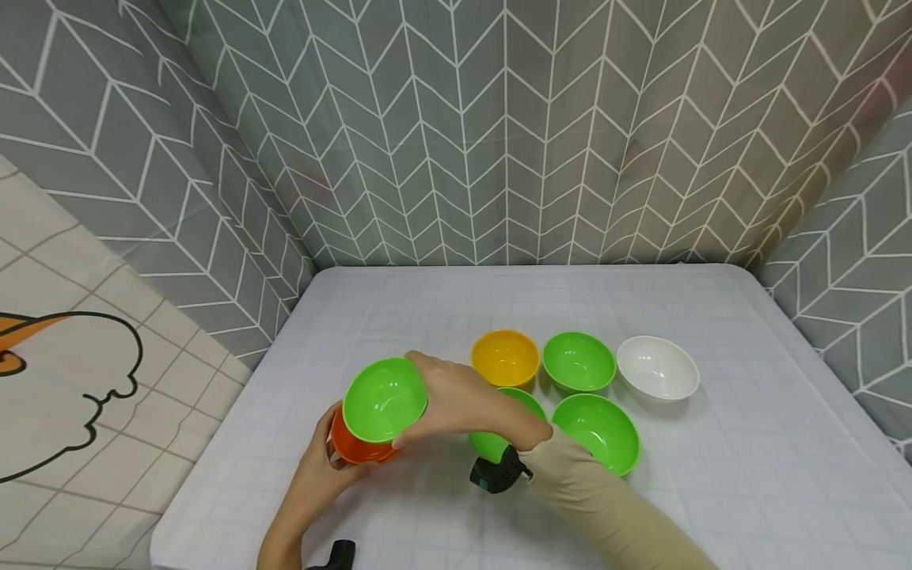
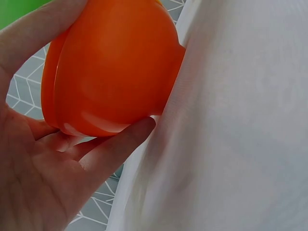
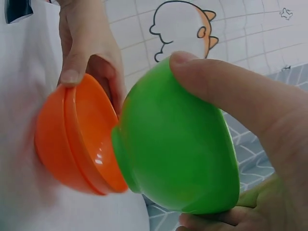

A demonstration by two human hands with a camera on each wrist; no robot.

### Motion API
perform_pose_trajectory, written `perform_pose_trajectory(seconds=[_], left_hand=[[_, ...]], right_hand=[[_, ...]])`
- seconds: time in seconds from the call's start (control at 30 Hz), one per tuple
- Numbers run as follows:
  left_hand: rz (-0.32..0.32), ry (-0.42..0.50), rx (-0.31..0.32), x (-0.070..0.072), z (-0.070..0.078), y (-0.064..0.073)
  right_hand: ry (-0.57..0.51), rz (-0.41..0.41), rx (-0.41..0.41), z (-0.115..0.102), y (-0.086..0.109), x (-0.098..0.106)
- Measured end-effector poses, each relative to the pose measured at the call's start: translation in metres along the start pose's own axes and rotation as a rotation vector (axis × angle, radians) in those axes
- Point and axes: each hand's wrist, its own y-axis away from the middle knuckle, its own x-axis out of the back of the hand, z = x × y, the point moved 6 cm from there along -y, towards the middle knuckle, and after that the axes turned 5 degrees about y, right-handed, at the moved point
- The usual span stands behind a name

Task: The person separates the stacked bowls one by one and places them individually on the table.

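Observation:
Two nested orange bowls stand on the white-covered table at the left, their double rim showing in the right wrist view. My left hand grips them from the side, with the thumb at the rim and the fingers round the wall. Just above them, a green bowl is held by my right hand, thumb on one side and fingers on the other. In the right wrist view the foot of this green bowl faces the orange bowls' opening and overlaps their rim.
To the right on the table are a yellow bowl, a white bowl and several green bowls. My right forearm partly covers one green bowl. Patterned curtains rise behind the table.

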Motion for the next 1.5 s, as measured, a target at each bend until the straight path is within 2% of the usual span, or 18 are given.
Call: perform_pose_trajectory(seconds=[0.2, 0.33, 0.57, 0.83, 1.0, 1.2, 1.5], left_hand=[[0.0, -0.024, -0.019, 0.002, 0.0, 0.002], [0.007, -0.04, -0.021, 0.003, 0.0, 0.002], [0.017, -0.071, 0.009, 0.005, 0.001, 0.002], [-0.002, -0.089, 0.034, 0.005, 0.003, -0.002], [-0.022, -0.078, 0.06, 0.005, 0.003, -0.003], [-0.03, -0.066, 0.065, 0.003, 0.002, -0.003], [-0.028, -0.068, 0.078, 0.001, 0.003, -0.002]], right_hand=[[-0.026, 0.017, 0.009, 0.007, 0.016, 0.012], [-0.013, 0.026, -0.032, 0.014, 0.027, 0.017], [-0.038, 0.041, -0.094, 0.024, 0.046, 0.026], [-0.043, 0.107, -0.146, 0.04, 0.069, 0.037], [-0.039, 0.144, -0.215, 0.05, 0.089, 0.044], [0.018, 0.167, -0.321, 0.066, 0.116, 0.057], [-0.019, 0.205, -0.401, 0.091, 0.152, 0.07]])
